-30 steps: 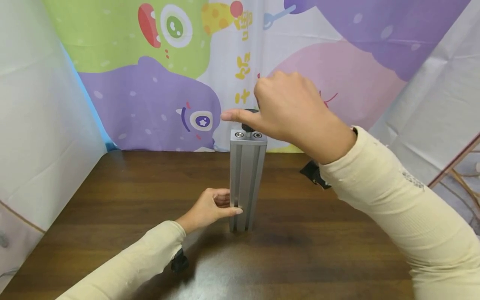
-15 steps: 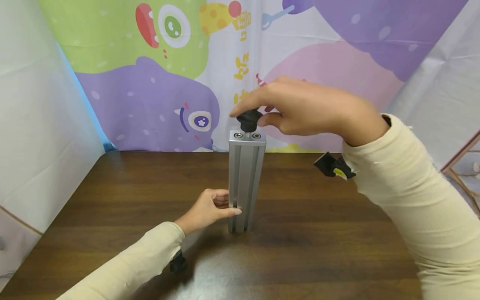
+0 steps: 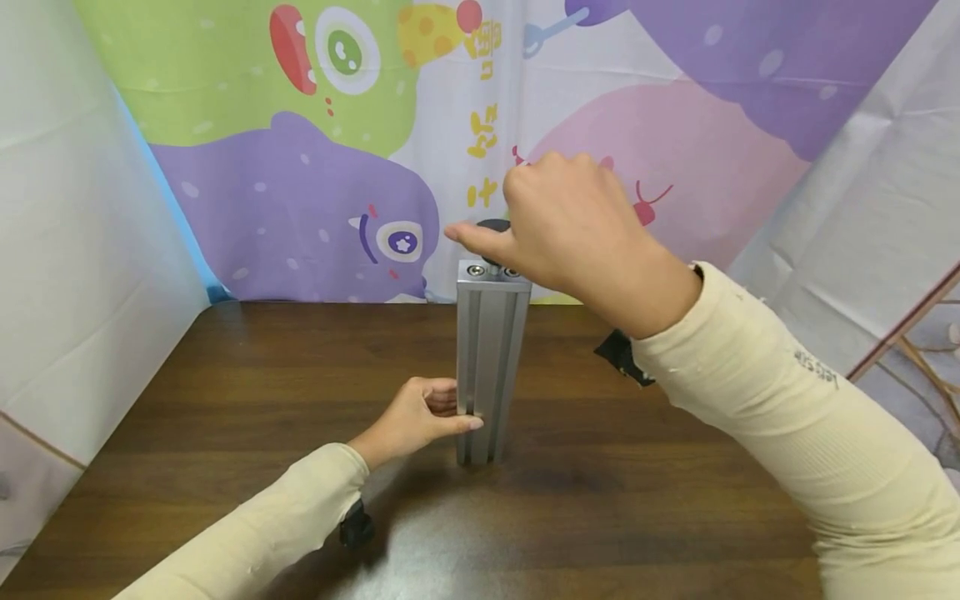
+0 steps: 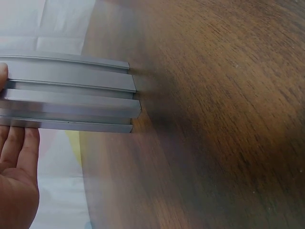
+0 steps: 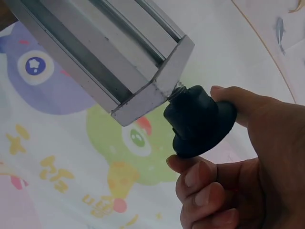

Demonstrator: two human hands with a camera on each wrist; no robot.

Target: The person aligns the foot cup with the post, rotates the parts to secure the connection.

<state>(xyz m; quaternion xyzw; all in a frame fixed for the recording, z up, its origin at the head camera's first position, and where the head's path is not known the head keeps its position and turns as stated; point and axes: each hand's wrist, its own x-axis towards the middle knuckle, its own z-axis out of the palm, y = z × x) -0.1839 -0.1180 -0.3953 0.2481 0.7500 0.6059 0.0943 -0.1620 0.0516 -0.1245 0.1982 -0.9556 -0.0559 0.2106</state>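
A silver slotted aluminium profile (image 3: 490, 350) stands upright on the wooden table. My left hand (image 3: 408, 419) grips its lower part, thumb on the near face and fingers behind. In the left wrist view the profile's lower end (image 4: 114, 107) meets the tabletop. A black levelling foot (image 5: 202, 121) with a flared rim sits on the profile's top end, a short bit of threaded stem (image 5: 177, 91) showing below it. My right hand (image 3: 577, 221) pinches the foot's rim between thumb and curled index finger. In the head view that hand covers much of the foot.
Around the profile spreads the dark wooden tabletop (image 3: 300, 358). A cartoon-printed curtain (image 3: 300, 208) hangs close behind the table's far edge. White sheets (image 3: 67, 208) hang at both sides. Two round screw sockets (image 3: 476, 271) show in the profile's end plate.
My right hand loosened with fingers spread over the foot half a second ago, turning back at the wrist. Now it is turned over again and pinches the foot. The left hand stays put.
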